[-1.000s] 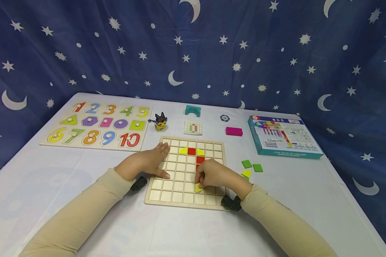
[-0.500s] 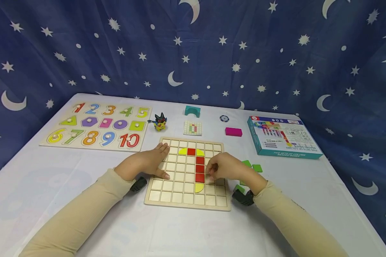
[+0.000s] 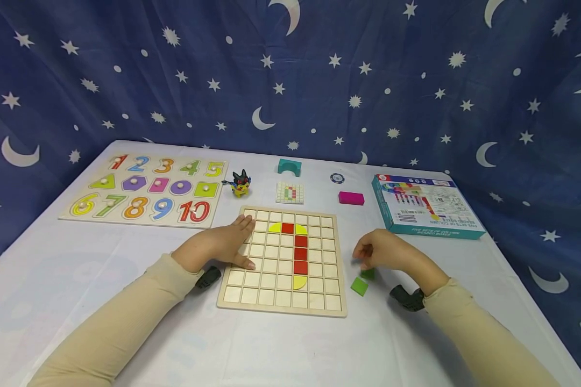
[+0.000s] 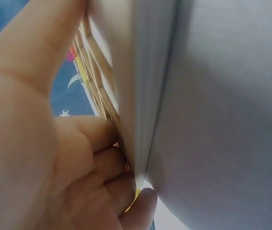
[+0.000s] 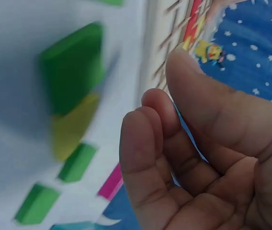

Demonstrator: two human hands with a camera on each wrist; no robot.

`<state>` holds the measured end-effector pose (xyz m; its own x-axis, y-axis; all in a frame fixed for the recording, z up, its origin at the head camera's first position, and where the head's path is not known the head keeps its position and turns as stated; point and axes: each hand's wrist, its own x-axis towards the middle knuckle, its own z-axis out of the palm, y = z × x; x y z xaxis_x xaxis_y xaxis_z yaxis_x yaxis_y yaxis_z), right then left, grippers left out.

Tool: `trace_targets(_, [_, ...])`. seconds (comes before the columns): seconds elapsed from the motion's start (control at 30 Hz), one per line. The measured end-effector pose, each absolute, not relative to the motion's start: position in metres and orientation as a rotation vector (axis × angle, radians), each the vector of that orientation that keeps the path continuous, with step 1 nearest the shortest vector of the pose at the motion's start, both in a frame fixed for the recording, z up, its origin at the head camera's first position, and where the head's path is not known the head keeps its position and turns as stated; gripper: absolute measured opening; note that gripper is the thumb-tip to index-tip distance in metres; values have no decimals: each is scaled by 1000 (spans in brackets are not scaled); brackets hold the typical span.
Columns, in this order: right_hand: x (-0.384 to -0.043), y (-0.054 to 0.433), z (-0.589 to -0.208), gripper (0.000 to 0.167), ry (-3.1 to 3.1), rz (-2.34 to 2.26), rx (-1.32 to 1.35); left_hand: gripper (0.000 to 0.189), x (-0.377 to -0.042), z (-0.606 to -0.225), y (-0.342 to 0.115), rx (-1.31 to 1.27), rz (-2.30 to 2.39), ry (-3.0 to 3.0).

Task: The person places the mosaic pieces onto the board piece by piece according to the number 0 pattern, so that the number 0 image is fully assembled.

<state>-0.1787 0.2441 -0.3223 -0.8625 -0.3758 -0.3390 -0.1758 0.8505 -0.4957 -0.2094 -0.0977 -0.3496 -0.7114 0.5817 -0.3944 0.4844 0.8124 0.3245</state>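
Observation:
A wooden grid board (image 3: 253, 279) lies in front of me in the head view. Red square tiles (image 3: 300, 253) form a column on it, with another red tile (image 3: 288, 228) between two yellow curved-edge pieces at the top and one yellow piece (image 3: 299, 282) below the column. My left hand (image 3: 220, 244) rests spread across the board's left edge. To the right of the board, my right hand (image 3: 384, 250) hovers over loose pieces with nothing between thumb and fingers. A green tile (image 3: 359, 286) shows beside it; the right wrist view shows a yellow piece (image 5: 76, 127) among several green tiles.
A number-and-shape puzzle board (image 3: 140, 188) lies at the left, near a small yellow figurine (image 3: 241, 184). Behind the grid are a pattern card (image 3: 290, 193), a teal arch block (image 3: 289, 167), a chip (image 3: 337, 178) and a magenta block (image 3: 351, 198). A boxed set (image 3: 428, 207) lies at the right.
My right hand has left the yellow piece below the red column and moved right, off the board, to the loose green pieces. My left hand has stayed in place.

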Motion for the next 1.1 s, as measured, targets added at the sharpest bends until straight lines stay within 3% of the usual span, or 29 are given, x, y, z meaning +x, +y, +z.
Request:
trace_targets(0.33, [-173,261,-337,19,2561,-676,-293,106,-210,-351,-98,789,272,2507])
trace_targets(1.1, [-168,250,-338,18,2625,-687,-360,107,-209,-349,-98,777,268,2501])
